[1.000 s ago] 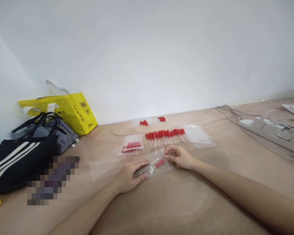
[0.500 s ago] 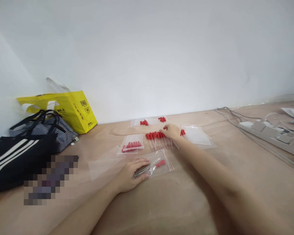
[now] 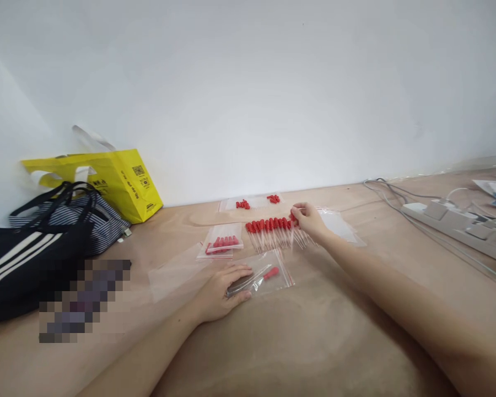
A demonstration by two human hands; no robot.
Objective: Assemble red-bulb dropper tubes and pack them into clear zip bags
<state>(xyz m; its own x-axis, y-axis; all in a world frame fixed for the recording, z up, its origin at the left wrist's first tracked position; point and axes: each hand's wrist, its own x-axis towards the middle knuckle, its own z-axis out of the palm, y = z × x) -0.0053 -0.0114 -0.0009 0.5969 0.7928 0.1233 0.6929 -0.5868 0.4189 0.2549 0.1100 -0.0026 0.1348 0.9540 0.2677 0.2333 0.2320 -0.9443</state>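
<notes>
My left hand (image 3: 222,293) rests on the table and holds down a clear zip bag (image 3: 281,271), its fingers at one edge and its thumb at the other. Inside that bag lies a dropper with a red rubber bulb (image 3: 270,273). At the right end of a row of red-bulbed droppers (image 3: 268,225), my right hand (image 3: 308,219) pinches one red bulb between thumb and fingers. The thin clear stems of the row point toward me. My right hand partly hides the bulbs at that end.
Small zip bags of red bulbs (image 3: 225,242) lie left of the row. Another bag with red-bulbed droppers (image 3: 252,203) lies near the wall. Clear bags (image 3: 339,225) are behind my right wrist. A yellow bag (image 3: 136,187) and dark bag (image 3: 37,264) stand left, a power strip (image 3: 458,220) right.
My right hand has moved right along the row of droppers to its right end, uncovering bulbs in the middle. My left hand stays on the zip bag.
</notes>
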